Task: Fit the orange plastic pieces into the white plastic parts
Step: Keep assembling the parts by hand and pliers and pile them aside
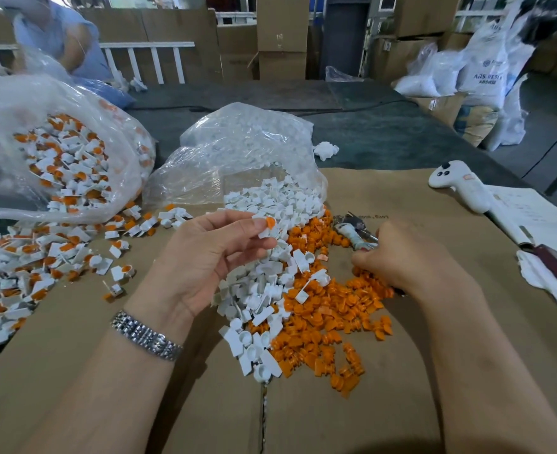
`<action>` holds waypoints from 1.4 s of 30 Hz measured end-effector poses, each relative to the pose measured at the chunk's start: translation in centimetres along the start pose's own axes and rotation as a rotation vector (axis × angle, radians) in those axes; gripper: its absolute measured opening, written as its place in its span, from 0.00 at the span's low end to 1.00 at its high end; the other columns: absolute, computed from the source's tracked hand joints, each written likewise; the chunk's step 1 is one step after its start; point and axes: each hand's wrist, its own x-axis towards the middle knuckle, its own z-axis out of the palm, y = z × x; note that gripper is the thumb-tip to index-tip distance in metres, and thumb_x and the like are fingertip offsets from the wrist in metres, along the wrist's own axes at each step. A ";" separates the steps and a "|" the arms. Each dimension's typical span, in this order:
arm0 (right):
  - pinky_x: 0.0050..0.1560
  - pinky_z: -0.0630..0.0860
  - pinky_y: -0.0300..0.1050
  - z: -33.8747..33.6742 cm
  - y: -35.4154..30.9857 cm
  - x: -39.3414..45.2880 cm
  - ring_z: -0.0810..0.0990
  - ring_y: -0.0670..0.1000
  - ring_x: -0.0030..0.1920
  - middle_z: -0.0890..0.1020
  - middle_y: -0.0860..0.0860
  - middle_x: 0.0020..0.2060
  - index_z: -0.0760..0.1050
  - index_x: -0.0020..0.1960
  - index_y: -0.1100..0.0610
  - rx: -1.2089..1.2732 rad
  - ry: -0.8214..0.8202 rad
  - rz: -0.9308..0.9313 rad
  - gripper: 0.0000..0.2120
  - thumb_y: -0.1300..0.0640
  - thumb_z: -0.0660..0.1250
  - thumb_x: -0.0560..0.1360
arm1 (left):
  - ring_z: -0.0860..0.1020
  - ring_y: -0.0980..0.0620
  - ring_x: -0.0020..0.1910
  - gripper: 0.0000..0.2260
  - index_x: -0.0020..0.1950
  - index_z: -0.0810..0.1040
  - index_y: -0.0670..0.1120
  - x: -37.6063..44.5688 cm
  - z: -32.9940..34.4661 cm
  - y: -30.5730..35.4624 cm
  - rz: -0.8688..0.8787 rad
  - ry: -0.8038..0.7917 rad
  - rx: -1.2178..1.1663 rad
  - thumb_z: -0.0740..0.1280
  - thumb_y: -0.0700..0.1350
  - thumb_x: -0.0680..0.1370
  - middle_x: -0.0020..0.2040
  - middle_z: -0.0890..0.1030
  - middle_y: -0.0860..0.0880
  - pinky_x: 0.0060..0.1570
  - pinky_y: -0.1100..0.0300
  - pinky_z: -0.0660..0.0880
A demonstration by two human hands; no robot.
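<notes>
Left hand pinching white part capped orange.

Right hand: fingers curled down into the orange pieces, tips hidden, grip impossible to tell. Clear bag of white parts: contents blurred behind wrinkled plastic. Second bag at left: cut off by the frame edge. Key bunch: partly covered by the right hand. Printing on the cardboard: too small to read. Person at top left: blurred, cropped.
</notes>
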 end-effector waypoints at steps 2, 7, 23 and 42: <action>0.31 0.61 0.45 -0.2 -0.1 -0.1 0.75 0.55 0.39 0.75 0.53 0.36 0.68 0.36 0.52 0.041 0.015 -0.019 0.17 0.43 0.68 0.75 | 0.87 0.44 0.41 0.05 0.42 0.87 0.41 0.0 0.0 0.0 0.007 0.011 -0.013 0.77 0.37 0.67 0.47 0.87 0.39 0.36 0.62 0.83; 0.29 0.68 0.43 -2.6 -1.0 -1.4 0.76 0.50 0.30 0.79 0.52 0.31 0.80 0.45 0.55 0.429 0.008 -0.076 0.13 0.48 0.65 0.79 | 0.87 0.48 0.39 0.03 0.40 0.87 0.45 -0.1 0.1 0.0 0.032 0.015 -0.031 0.77 0.39 0.68 0.48 0.87 0.42 0.34 0.64 0.81; 0.53 0.79 0.51 -3.3 -4.7 -5.7 0.85 0.54 0.47 0.86 0.51 0.42 0.80 0.51 0.57 0.666 -0.533 -0.376 0.13 0.50 0.61 0.83 | 0.85 0.52 0.37 0.06 0.42 0.85 0.44 0.3 0.3 -0.2 0.142 0.077 -0.082 0.78 0.41 0.67 0.42 0.87 0.43 0.29 0.67 0.75; 0.33 0.76 0.48 -1.0 -7.6 -6.4 0.74 0.50 0.28 0.79 0.53 0.34 0.73 0.44 0.55 0.449 -0.225 -0.369 0.18 0.44 0.57 0.84 | 0.86 0.50 0.38 0.05 0.42 0.85 0.39 0.3 0.1 -0.6 0.129 0.142 -0.102 0.76 0.39 0.67 0.39 0.86 0.42 0.36 0.65 0.81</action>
